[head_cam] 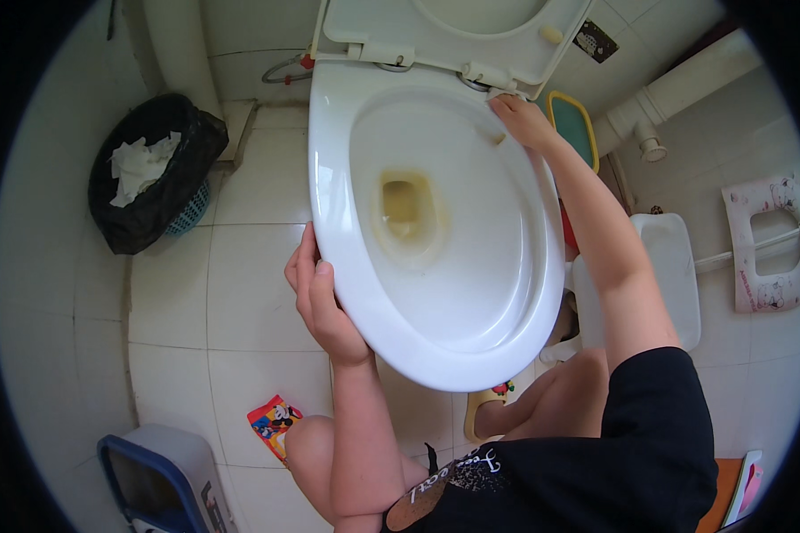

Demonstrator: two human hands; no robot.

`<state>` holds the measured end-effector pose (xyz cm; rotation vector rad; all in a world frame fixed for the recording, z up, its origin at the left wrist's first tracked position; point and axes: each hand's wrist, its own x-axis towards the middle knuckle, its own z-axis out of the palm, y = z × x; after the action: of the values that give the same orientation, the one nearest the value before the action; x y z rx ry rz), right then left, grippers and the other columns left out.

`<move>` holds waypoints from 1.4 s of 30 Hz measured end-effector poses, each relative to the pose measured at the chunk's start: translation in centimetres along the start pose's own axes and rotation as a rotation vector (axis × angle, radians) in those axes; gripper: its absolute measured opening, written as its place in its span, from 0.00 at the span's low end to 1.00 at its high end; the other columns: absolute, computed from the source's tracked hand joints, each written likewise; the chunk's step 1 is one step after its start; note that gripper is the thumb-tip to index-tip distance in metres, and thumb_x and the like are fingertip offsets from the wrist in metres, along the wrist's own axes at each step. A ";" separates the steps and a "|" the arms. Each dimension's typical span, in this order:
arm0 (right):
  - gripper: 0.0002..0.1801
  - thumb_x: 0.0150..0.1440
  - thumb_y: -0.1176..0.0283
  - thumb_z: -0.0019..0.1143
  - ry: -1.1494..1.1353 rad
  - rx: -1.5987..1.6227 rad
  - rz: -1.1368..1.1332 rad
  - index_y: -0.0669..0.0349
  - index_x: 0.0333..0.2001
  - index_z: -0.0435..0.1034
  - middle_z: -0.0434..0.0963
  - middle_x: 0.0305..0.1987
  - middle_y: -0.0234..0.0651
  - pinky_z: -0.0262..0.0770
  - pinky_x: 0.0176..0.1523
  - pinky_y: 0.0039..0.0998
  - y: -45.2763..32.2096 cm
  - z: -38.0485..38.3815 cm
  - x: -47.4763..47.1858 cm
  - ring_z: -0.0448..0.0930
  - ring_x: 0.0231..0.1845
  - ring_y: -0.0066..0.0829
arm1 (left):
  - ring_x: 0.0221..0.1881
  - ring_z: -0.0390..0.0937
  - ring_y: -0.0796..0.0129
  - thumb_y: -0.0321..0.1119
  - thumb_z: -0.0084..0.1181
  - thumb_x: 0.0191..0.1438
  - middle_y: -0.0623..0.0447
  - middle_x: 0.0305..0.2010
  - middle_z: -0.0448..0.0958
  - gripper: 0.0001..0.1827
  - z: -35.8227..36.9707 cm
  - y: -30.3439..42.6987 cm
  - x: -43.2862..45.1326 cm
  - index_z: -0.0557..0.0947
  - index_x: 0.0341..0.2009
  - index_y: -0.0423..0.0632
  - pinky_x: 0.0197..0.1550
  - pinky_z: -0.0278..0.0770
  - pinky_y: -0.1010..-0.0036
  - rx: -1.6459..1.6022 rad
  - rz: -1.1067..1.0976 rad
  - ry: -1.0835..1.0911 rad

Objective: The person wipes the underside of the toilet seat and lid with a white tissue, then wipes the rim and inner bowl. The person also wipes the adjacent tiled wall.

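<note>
A white ceramic toilet bowl (pixel 433 363) stands before me, with yellow-brown stain around the water in its drain. Its seat and lid (pixel 373 26) are raised. My right hand (pixel 523 123) presses a white wipe (pixel 507 94) onto the back right of the rim, close to the seat hinge (pixel 483 72). Most of the wipe is hidden under the fingers. My left hand (pixel 323 303) rests against the outer left side of the rim, holding nothing, with thumb and fingers apart. A small brown mark (pixel 500 138) shows inside the bowl below my right hand.
At the left stands a bin with a black bag (pixel 133 226) holding crumpled paper. A blue-rimmed bin (pixel 173 466) and a colourful wipes packet (pixel 270 420) are at the lower left. A white plastic stool (pixel 670 280), a drain pipe (pixel 700 73) and a green basin (pixel 571 133) are right.
</note>
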<state>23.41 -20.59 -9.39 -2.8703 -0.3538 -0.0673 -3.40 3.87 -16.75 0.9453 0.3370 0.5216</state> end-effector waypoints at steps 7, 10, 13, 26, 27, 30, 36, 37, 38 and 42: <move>0.23 0.60 0.54 0.38 0.017 -0.042 -0.027 0.58 0.50 0.70 0.74 0.51 0.44 0.66 0.56 0.36 0.4 -0.2 -0.3 0.73 0.52 0.48 | 0.56 0.60 0.64 0.40 0.33 0.55 0.47 0.56 0.56 0.31 0.1 -0.2 0.1 0.64 0.58 0.31 0.60 0.57 0.68 0.036 0.019 -0.003; 0.23 0.61 0.55 0.38 -0.080 -0.015 0.010 0.58 0.51 0.69 0.74 0.51 0.45 0.66 0.56 0.36 -0.3 -1.0 -2.2 0.73 0.52 0.48 | 0.57 0.60 0.64 0.39 0.33 0.55 0.47 0.57 0.56 0.30 -0.2 -0.2 0.1 0.65 0.58 0.31 0.60 0.57 0.68 0.016 0.013 0.011; 0.23 0.61 0.56 0.38 -0.113 -0.001 -0.019 0.58 0.52 0.68 0.74 0.51 0.45 0.66 0.57 0.36 -0.3 -1.5 -3.6 0.72 0.53 0.48 | 0.57 0.60 0.63 0.39 0.33 0.55 0.47 0.57 0.56 0.30 -0.4 -0.1 0.1 0.65 0.58 0.31 0.60 0.57 0.68 0.018 0.020 0.013; 0.24 0.62 0.55 0.32 0.004 -0.064 -0.051 0.56 0.55 0.65 0.69 0.57 0.40 0.64 0.57 0.36 -0.1 0.1 -1.5 0.70 0.55 0.47 | 0.57 0.59 0.64 0.40 0.34 0.54 0.47 0.55 0.58 0.31 -0.3 -0.4 0.2 0.65 0.58 0.30 0.60 0.56 0.69 0.038 0.028 0.009; 0.24 0.62 0.55 0.32 0.013 -0.040 -0.075 0.56 0.55 0.64 0.68 0.59 0.40 0.64 0.58 0.36 -0.1 0.3 -2.2 0.69 0.55 0.47 | 0.57 0.59 0.64 0.40 0.34 0.54 0.47 0.55 0.58 0.31 -0.3 -0.3 0.2 0.65 0.58 0.30 0.60 0.56 0.69 0.032 0.030 0.011; 0.24 0.62 0.55 0.32 0.000 -0.035 -0.081 0.55 0.56 0.64 0.66 0.60 0.39 0.64 0.58 0.34 -0.5 0.3 -2.8 0.68 0.57 0.45 | 0.58 0.58 0.64 0.40 0.34 0.54 0.47 0.55 0.58 0.31 -0.2 -0.2 0.2 0.65 0.57 0.30 0.61 0.55 0.69 0.016 0.036 0.014; 0.22 0.62 0.59 0.33 -0.052 -0.135 -0.136 0.57 0.55 0.64 0.66 0.59 0.40 0.65 0.57 0.37 -3.6 -0.1 -2.8 0.69 0.56 0.43 | 0.58 0.58 0.64 0.39 0.34 0.54 0.47 0.55 0.58 0.31 -0.2 -0.4 0.2 0.65 0.57 0.30 0.61 0.54 0.69 0.005 0.040 0.013; 0.22 0.62 0.60 0.33 -0.033 -0.147 -0.145 0.58 0.54 0.65 0.67 0.59 0.41 0.66 0.56 0.38 -3.5 0.1 -2.8 0.69 0.56 0.43 | 0.58 0.58 0.64 0.39 0.34 0.54 0.47 0.55 0.58 0.31 -0.2 -0.3 0.2 0.65 0.57 0.30 0.61 0.54 0.69 0.012 0.038 0.011; 0.22 0.62 0.60 0.33 -0.013 -0.159 -0.154 0.58 0.54 0.65 0.68 0.58 0.41 0.66 0.56 0.38 -3.2 0.4 -2.8 0.70 0.55 0.44 | 0.58 0.58 0.64 0.39 0.33 0.54 0.47 0.55 0.58 0.31 -0.2 -0.3 0.2 0.65 0.57 0.30 0.61 0.54 0.69 0.018 0.037 0.009; 0.21 0.62 0.61 0.33 0.096 -0.222 -0.310 0.60 0.53 0.65 0.70 0.55 0.44 0.68 0.54 0.40 -3.5 2.2 -2.8 0.70 0.54 0.45 | 0.58 0.58 0.64 0.39 0.33 0.54 0.47 0.55 0.58 0.31 -0.2 -0.4 0.3 0.65 0.57 0.30 0.61 0.54 0.69 -0.007 0.041 0.013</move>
<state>19.90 -17.39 -10.86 -2.9858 -0.8151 -0.3173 -3.13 3.95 -17.22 0.9441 0.3284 0.5663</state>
